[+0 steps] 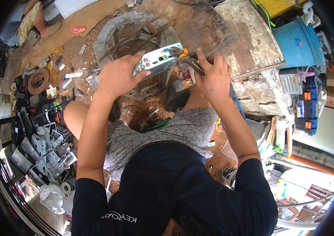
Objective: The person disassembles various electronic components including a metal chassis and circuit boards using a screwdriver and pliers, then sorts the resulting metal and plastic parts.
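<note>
head view looks down on a person seated among scrap, both forearms reaching forward. left hand [116,76] is spread flat and pressing down on a grey metal electronics box [157,62], whose rear face with small round sockets and ports is turned toward the camera. the box rests on a square metal stand [147,88] in front of a round concrete ring [108,35]. right hand [213,76] is closed around the orange and black handles of a pair of pliers [186,57], whose nose sits at the box's right end. whether the nose has bitten onto a part is too small to tell. judging by this, the step in hand is prising or pulling at that end of the casing; the next move likely calls for a firm squeeze and a twist while the other palm pins the box
</note>
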`<act>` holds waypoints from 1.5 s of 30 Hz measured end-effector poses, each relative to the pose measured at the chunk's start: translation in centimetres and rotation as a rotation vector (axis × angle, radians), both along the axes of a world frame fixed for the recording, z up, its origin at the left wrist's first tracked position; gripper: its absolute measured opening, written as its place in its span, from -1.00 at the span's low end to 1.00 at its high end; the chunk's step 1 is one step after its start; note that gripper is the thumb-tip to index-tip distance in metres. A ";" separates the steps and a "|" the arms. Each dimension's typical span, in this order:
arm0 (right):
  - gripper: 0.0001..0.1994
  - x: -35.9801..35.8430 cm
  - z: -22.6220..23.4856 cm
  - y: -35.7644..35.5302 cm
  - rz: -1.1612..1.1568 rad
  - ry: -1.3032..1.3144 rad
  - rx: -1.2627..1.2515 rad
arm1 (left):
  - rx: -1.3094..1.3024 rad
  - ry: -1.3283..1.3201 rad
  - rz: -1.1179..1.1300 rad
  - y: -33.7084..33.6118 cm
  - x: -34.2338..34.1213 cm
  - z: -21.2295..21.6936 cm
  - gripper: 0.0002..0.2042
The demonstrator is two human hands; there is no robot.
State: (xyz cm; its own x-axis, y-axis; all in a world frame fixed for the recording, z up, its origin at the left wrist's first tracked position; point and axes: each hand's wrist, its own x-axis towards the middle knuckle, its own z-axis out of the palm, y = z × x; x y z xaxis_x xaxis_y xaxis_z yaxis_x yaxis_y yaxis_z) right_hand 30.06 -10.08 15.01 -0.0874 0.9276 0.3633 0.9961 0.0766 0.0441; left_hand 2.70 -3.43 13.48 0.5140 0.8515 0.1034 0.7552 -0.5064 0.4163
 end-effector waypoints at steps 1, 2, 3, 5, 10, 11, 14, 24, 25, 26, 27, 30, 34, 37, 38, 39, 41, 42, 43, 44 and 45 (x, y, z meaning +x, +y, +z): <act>-0.39 -0.1 0.2 0.1 -0.009 -0.008 0.037 | -0.010 0.004 0.004 0.0 0.0 0.1 -0.42; -0.38 -0.2 0.3 0.2 -0.020 -0.018 0.074 | 0.002 0.002 0.002 0.0 0.0 -0.1 -0.42; -0.36 -0.2 0.4 0.3 -0.030 -0.026 0.110 | 0.013 0.000 0.000 0.0 0.0 -0.3 -0.42; -0.35 0.2 0.3 0.6 -0.003 -0.044 0.027 | 0.019 0.003 0.000 0.1 -0.1 -0.4 -0.42; -0.37 0.2 1.1 0.9 -0.025 -0.112 -0.124 | 0.030 -0.002 -0.006 0.0 -0.1 -0.3 -0.43; -0.38 0.4 1.1 1.1 -0.015 -0.111 -0.116 | 0.038 -0.009 -0.011 0.0 -0.2 -0.4 -0.43; -0.40 1.5 1.5 2.1 0.071 -0.110 -0.083 | 0.042 -0.018 -0.019 0.1 -0.4 -0.5 -0.43; -0.37 6.5 3.1 11.5 0.570 -0.318 -0.086 | 0.031 -0.040 -0.064 0.7 -0.6 -0.6 -0.45; -0.37 6.5 3.6 12.7 0.629 -0.359 -0.087 | 0.016 -0.035 -0.057 0.7 -0.5 -0.4 -0.45; -0.42 6.0 3.9 14.2 0.655 -0.410 -0.105 | 0.020 -0.036 -0.064 0.7 -0.6 -0.3 -0.45; -0.43 5.5 3.8 15.5 0.713 -0.448 -0.067 | 0.026 -0.039 -0.072 0.7 -0.7 -0.4 -0.45; -0.46 4.1 3.7 18.5 0.809 -0.560 -0.052 | 0.006 -0.026 -0.073 0.6 -0.9 -0.1 -0.44; -0.30 4.7 3.0 20.0 0.896 -0.522 0.026 | -0.001 -0.045 -0.049 0.3 -0.9 -0.1 -0.43; -0.33 6.2 3.9 18.7 0.782 -0.397 0.043 | 0.009 -0.070 -0.028 0.5 -1.3 -0.3 -0.43; -0.36 7.3 4.2 17.7 0.667 -0.301 0.033 | 0.010 -0.078 -0.032 0.5 -1.3 -0.4 -0.43; -0.40 8.1 4.2 16.6 0.554 -0.205 0.023 | 0.010 -0.076 -0.020 0.5 -1.4 -0.5 -0.43; -0.51 9.1 1.7 13.8 0.124 0.331 0.009 | 0.016 -0.074 0.006 0.4 -1.4 -0.6 -0.43; -0.58 7.6 2.6 11.5 0.030 0.612 -0.095 | 0.029 -0.072 0.036 0.3 -1.5 -0.8 -0.43; -0.64 6.2 3.2 8.9 -0.069 0.893 -0.209 | 0.037 -0.067 0.066 -0.1 -1.3 -1.0 -0.43; -0.64 6.4 3.1 6.7 -0.089 0.987 -0.260 | 0.046 -0.067 0.077 -0.2 -0.8 -1.1 -0.42; -0.64 6.6 2.5 4.7 -0.113 1.089 -0.313 | 0.020 -0.062 0.096 -0.5 -0.4 -0.9 -0.42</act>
